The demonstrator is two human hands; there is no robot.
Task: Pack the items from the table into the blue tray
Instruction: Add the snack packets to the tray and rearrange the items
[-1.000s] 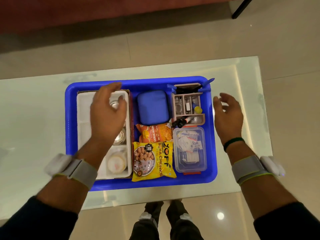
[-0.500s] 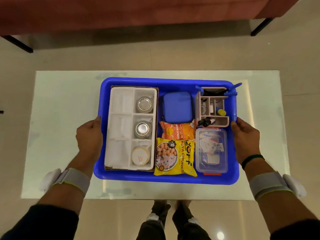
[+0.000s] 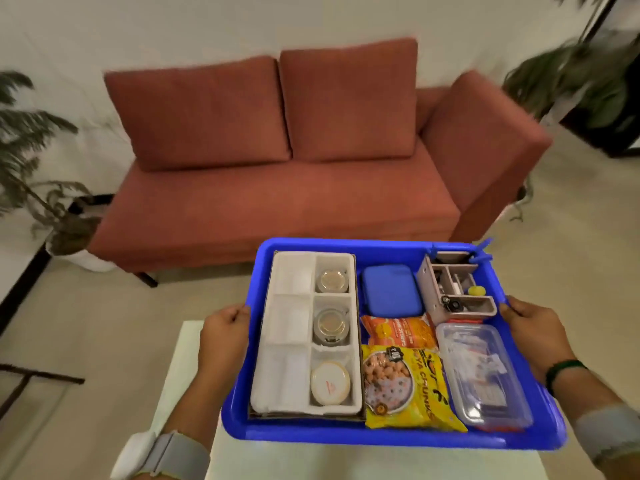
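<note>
The blue tray [image 3: 346,244] is held up above the glass table [image 3: 180,382], tilted a little. My left hand [image 3: 225,332] grips its left rim and my right hand [image 3: 538,332] grips its right rim. Inside lie a white foam box [image 3: 289,327] with three small jars, a blue pouch [image 3: 391,289], an orange snack packet [image 3: 398,330], a yellow soya chunks packet [image 3: 405,386], a grey organiser [image 3: 453,289] and a clear plastic container [image 3: 481,372].
A red sofa [image 3: 294,161] stands straight ahead across the tiled floor. Potted plants stand at the left [image 3: 31,161] and the far right [image 3: 588,77]. A dark metal frame [image 3: 31,375] shows at the lower left.
Both hands took hold of the tray's side rims and lifted it off the table. My view has swung up from the tabletop to the sofa.
</note>
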